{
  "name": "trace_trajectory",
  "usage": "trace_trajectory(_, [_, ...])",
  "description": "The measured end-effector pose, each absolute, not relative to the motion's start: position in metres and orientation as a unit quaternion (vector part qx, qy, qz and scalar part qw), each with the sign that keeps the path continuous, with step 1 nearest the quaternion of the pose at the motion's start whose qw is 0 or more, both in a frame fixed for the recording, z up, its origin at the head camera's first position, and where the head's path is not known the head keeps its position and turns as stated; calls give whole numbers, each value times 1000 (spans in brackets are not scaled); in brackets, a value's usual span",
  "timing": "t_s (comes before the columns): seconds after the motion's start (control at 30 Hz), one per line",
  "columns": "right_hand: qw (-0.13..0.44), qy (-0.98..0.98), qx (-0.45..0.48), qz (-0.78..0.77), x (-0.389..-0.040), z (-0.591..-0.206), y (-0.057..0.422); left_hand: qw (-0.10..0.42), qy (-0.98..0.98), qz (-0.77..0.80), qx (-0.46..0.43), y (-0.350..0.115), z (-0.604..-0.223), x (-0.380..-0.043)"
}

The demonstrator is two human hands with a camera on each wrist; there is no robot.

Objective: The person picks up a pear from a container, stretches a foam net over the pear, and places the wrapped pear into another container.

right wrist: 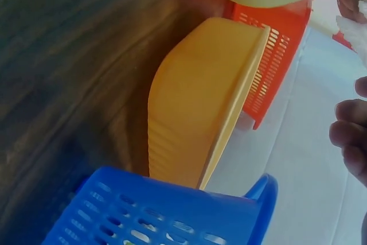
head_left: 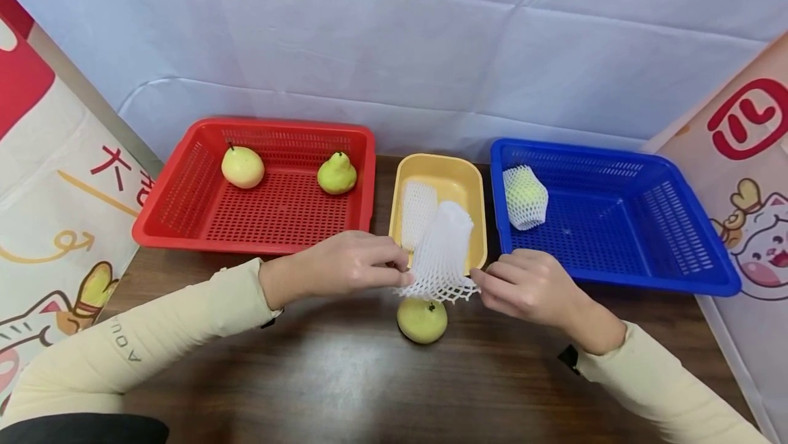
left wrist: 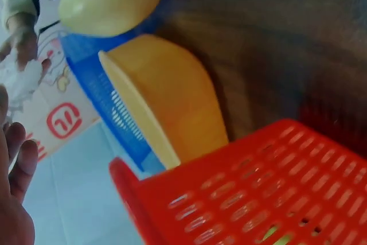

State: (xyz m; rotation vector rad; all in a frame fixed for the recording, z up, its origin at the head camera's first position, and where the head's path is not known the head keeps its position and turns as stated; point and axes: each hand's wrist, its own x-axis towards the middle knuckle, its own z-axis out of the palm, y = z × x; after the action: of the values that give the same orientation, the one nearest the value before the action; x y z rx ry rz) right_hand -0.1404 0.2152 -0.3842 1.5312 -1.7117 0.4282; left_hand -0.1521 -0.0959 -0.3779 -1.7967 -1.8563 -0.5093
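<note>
A white foam fruit net [head_left: 443,245] is stretched sideways at its near opening, my left hand [head_left: 353,265] pinching one edge and my right hand [head_left: 529,290] the other. Its far end overlaps the yellow tray [head_left: 474,180] in the head view. On the table just below the net's opening stands a yellow-green pear [head_left: 422,324], stem up; both wrist views show its side. Another foam net [head_left: 418,208] lies in the tray. In the left wrist view, part of my left hand [left wrist: 14,182] shows at the edge; in the right wrist view, part of my right hand [right wrist: 351,130] does.
A red basket [head_left: 283,249] at left holds a pale yellow pear [head_left: 243,167] and a green pear [head_left: 336,174]. The blue basket [head_left: 646,280] at right holds a netted pear [head_left: 525,198]. Behind them hangs a pale cloth [head_left: 394,40]; printed panels flank the table [head_left: 369,389].
</note>
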Motion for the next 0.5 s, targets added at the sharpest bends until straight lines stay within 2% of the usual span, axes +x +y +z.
trace_trajectory(0.5, [394,-651,641,102,-130,-395,213,262,-662,-140,-688,-93,-400,-145])
